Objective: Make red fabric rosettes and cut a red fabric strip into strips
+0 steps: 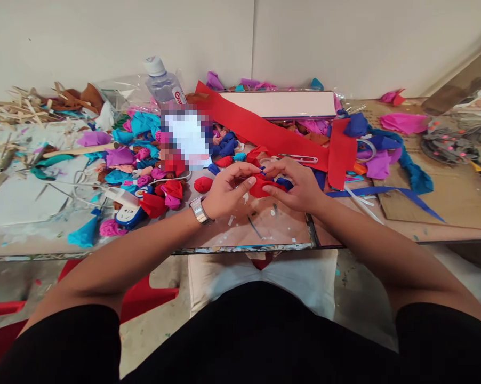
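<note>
Red fabric-like piece (261,188) was held betw. both hands, low over the front part of the table (240,234). L hand (229,191): thumb and fingers pinched on its L side. R hand (291,184): thumb on the near face, fingers curled round the R side. Hands close tog., piece spanning the gap; prob. a two-sided grip so the soft folds stayed gathered (my reading). Blue material showed just beside the fingers; whether also gripped, can't tell.

Red bundle (202,185) sat near L wrist, w/in easy reach. Long red strip (260,121) ran diag. behind the hands, prob. laid there to leave working room in front. White-rimmed tool (298,159) lay on the strip, near R fingers, presum. for quick pick-up; type unclear. Tape roll (366,150) farther R, amid blue and purple pcs.

Containers: clear bottle (163,88) stood behind the coloured heap (144,125), white cap on; liquid level n/a, not readable. Clear plastic wrap (124,88) beside it; contents unclear. Pale flat box-like item (280,104) lay behind the strip; inside not visible, so contents unk.
</note>
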Demonstrator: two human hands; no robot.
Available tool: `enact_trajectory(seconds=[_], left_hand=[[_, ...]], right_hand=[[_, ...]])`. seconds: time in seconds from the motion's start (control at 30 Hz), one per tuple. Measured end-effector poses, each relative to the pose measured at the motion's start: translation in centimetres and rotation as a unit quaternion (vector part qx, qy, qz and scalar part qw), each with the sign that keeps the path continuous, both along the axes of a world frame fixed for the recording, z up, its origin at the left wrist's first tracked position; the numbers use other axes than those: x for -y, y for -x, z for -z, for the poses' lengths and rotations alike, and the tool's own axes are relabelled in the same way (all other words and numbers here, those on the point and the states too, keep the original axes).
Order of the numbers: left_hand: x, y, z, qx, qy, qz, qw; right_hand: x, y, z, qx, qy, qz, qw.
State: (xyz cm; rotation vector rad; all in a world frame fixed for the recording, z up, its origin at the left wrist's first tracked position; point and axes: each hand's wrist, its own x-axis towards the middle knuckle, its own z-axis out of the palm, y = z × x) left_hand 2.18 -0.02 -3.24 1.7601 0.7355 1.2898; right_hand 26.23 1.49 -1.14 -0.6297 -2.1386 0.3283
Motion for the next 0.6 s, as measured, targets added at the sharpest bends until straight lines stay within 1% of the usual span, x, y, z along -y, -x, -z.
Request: enact_trajectory(seconds=[0.13,0.33,0.5,0.6], left_hand=[[0.01,0.03,-0.25,0.001,-0.001,-0.009,1.0],[0.37,0.07,-0.73,-0.007,0.004,-0.005,1.0],[0.51,-0.08,-0.35,0.001,0.012,0.02,1.0],[0.48,-0.16,0.0,0.008,0.006,0.01,1.0]], right_hand=[[0.2,0.27,-0.17,-0.036,0.019,0.001,0.999],[0.37,0.48,-0.34,-0.036,0.049,0.004,0.998],[0.37,0.62,-0.01,-0.046,0.059,0.001,0.997],[0.45,0.65,0.08,-0.047,0.076,-0.007,0.996]])
